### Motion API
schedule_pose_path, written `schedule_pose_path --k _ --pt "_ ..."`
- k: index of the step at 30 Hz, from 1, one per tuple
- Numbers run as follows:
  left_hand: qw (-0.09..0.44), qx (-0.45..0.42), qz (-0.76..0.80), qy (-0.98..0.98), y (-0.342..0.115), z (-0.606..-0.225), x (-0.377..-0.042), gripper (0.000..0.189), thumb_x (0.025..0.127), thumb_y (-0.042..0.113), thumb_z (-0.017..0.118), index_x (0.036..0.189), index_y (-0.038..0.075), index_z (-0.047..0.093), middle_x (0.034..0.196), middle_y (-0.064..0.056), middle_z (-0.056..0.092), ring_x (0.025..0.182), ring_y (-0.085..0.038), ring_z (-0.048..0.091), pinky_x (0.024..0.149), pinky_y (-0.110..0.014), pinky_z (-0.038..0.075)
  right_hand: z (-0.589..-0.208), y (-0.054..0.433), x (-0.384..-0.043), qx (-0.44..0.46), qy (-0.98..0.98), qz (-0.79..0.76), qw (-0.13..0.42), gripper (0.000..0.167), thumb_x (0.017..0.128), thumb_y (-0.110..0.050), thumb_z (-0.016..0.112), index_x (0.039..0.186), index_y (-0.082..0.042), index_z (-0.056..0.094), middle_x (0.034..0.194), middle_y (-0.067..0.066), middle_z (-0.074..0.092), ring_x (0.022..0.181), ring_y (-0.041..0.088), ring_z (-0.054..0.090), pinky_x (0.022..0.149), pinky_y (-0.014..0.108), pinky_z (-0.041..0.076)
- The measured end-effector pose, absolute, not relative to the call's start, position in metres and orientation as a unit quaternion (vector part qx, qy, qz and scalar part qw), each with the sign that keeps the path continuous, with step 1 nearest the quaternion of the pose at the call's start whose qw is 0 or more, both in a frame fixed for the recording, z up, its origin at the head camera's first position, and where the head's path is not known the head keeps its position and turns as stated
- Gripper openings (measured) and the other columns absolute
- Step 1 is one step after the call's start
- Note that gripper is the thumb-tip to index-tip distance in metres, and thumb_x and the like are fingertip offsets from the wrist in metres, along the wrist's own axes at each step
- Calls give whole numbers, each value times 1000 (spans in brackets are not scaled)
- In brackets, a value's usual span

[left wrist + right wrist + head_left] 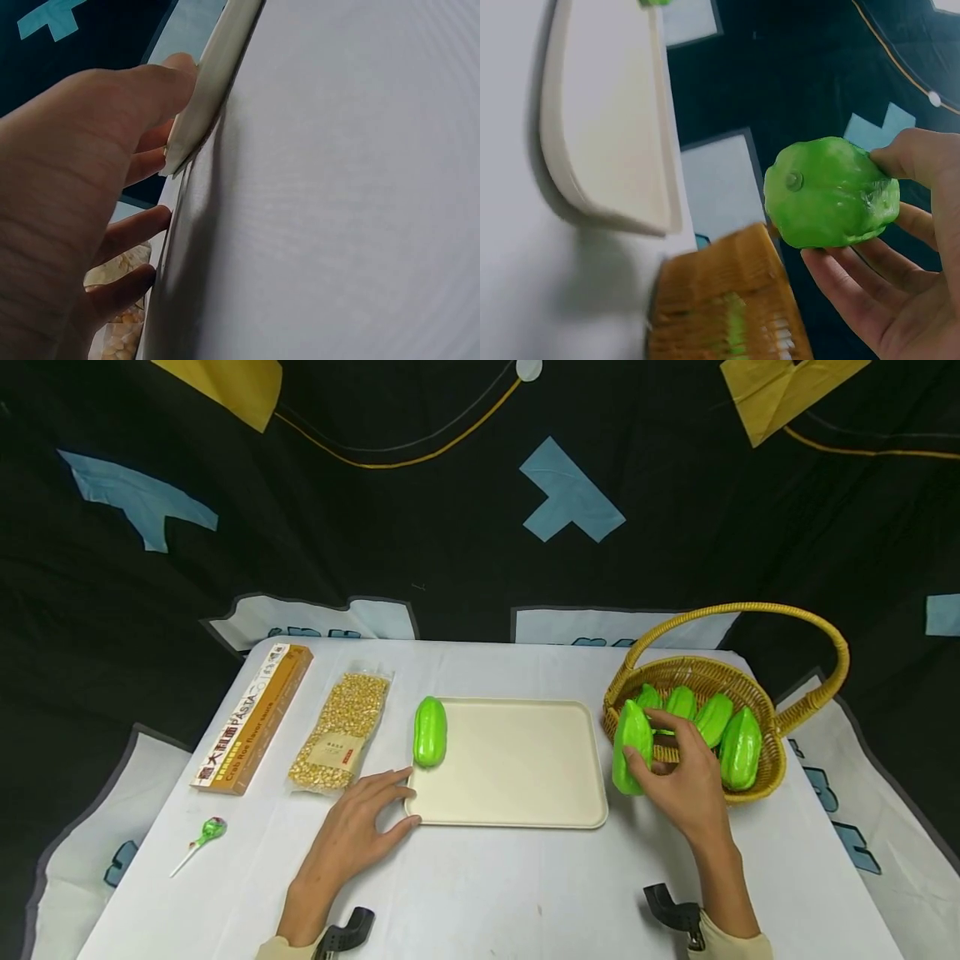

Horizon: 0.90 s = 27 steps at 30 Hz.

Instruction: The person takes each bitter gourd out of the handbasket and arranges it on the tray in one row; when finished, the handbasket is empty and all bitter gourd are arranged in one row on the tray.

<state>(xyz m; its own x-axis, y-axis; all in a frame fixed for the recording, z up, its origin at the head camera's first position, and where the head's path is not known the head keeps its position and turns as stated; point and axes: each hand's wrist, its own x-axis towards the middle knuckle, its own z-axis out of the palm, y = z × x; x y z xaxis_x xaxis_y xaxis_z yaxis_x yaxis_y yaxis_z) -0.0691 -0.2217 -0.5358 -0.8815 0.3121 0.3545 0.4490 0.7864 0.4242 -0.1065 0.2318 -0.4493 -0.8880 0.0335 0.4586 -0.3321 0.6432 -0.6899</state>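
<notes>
While the right hand (678,772) is pinching a green fruit (632,750) near the tray side of the basket (697,670), the left hand (360,827), fingers loosely spread, is touching the corner of the tray (517,764), presumably steadying it.

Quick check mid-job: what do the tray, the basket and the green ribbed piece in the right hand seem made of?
Tray: probably plastic, matte cream, judging by its smooth surface and rounded corners.
Basket: wicker or an imitation, slightly shiny, with a visible weave.
Green ribbed piece: perhaps glossy plastic, given its bright highlights; coated foam is possible.
</notes>
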Motion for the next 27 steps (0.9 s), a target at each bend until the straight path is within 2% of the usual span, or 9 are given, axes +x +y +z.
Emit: schedule_pose_path --k 2,5,8,10,17,22,27 --pt "131 -201 -256 -936 -222 -536 -69 38 87 35 92 117 16 79 149 -3 67 136 -31 62 117 -53 49 -453 225 -106 93 -879 416 212 63 87 -5 87 144 -5 62 129 16 68 104 26 70 72 8 59" --pt "128 -198 -258 -937 -221 -536 -69 38 87 35 92 117 16 79 149 -3 67 137 -31 62 118 -53 48 -458 216 -107 106 -879 421 197 62 87 -5 87 144 -4 62 129 17 68 104 33 72 70 19 65" --pt "126 -197 -261 -937 -221 -536 -69 38 87 35 92 117 15 79 149 -4 67 137 -32 62 118 -53 48 -463 208 -108 118 -881 415 192 62 86 -7 88 142 -3 62 130 18 68 104 35 74 69 33 68" --pt "124 -196 -263 -937 -221 -536 -69 38 87 35 92 117 15 80 148 -4 67 137 -32 62 118 -53 48 -466 203 -109 121 -881 417 185 61 87 -8 87 142 -2 62 129 18 68 105 35 74 69 35 68" --pt "118 -190 -268 -937 -221 -535 -68 38 87 34 92 117 14 79 149 -4 66 138 -32 61 119 -53 48 -471 190 -115 125 -872 449 150 62 88 -8 87 144 -3 60 127 18 69 104 34 74 68 36 69" --pt "117 -187 -269 -937 -221 -534 -67 38 87 34 92 117 15 79 150 -4 66 138 -32 61 119 -52 48 -473 181 -120 128 -869 462 122 62 88 -8 87 143 -4 60 127 18 70 104 33 75 69 27 67" --pt "114 -187 -273 -937 -221 -534 -67 39 87 34 92 118 14 79 150 -3 66 138 -31 61 120 -51 47 -474 173 -124 133 -875 455 104 60 88 -11 87 142 -5 61 126 17 69 102 32 75 69 26 67"
